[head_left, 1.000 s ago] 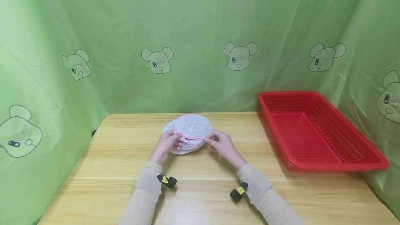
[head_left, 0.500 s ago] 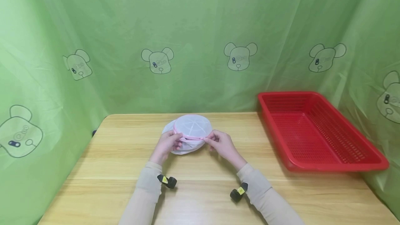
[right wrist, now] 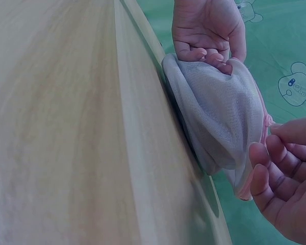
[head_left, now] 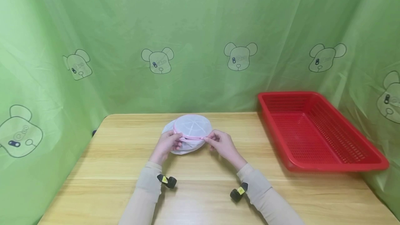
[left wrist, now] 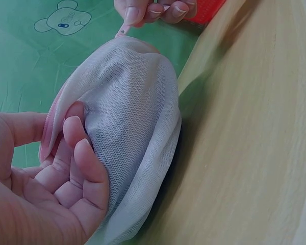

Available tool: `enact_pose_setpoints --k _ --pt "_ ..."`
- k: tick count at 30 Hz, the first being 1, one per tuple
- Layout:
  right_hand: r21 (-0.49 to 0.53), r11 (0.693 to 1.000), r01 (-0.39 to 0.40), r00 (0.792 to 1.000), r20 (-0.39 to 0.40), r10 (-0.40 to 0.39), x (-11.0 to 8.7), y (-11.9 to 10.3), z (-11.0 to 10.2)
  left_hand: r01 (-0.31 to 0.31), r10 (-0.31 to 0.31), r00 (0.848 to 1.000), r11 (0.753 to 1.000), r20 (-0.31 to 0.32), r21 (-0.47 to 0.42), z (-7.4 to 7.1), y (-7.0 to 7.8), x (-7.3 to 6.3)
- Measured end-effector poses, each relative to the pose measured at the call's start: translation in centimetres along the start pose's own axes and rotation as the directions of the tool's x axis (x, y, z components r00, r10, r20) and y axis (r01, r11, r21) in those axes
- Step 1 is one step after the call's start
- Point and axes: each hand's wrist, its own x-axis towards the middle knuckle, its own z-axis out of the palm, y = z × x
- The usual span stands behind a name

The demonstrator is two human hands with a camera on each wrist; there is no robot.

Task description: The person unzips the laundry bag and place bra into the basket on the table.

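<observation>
A round white mesh laundry bag [head_left: 193,125] with a pink zipper [left wrist: 50,122] stands near the table's far edge. Its cloth side is creased and slack, as the left wrist view shows. My left hand [head_left: 166,145] pinches the zippered rim at the left, thumb on top and the other fingers curled against the mesh. At the right end of the front rim, my right hand [head_left: 222,144] pinches the small pink zipper pull [left wrist: 122,29] between thumb and forefinger. A narrow dark slit shows along the zipper between the hands. The bag's inside is hidden.
A large red plastic basket [head_left: 339,166] with slotted walls stands at the right of the wooden table [head_left: 203,197]. Green curtains [head_left: 200,16] printed with bear heads hang behind and at both sides. A small black camera is strapped to each wrist.
Both hands keep their grip at the same places on the bag. Only very slight shifts at the zipper show; the basket has not moved.
</observation>
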Motion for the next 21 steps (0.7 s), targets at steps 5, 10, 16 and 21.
enact_pose_setpoints --k 5,10,16,21 --pt "0.001 1.000 -0.009 1.000 -0.003 0.009 -0.03 -0.01 -0.01 -0.004 0.004 1.000 1.000 0.001 -0.001 0.01 -0.03 0.04" --pt "0.004 0.998 -0.063 0.998 0.005 0.063 0.03 -0.20 -0.14 -0.007 0.007 1.000 1.000 0.004 0.003 0.01 -0.08 0.08" --pt "0.007 0.996 -0.087 0.996 -0.027 0.088 0.07 -0.09 -0.16 -0.007 0.007 1.000 1.000 0.002 0.000 -0.05 -0.10 0.07" --pt "0.013 0.997 -0.076 0.997 -0.027 0.076 0.13 -0.06 -0.14 -0.010 0.010 1.000 1.000 0.006 0.001 -0.12 -0.14 0.12"
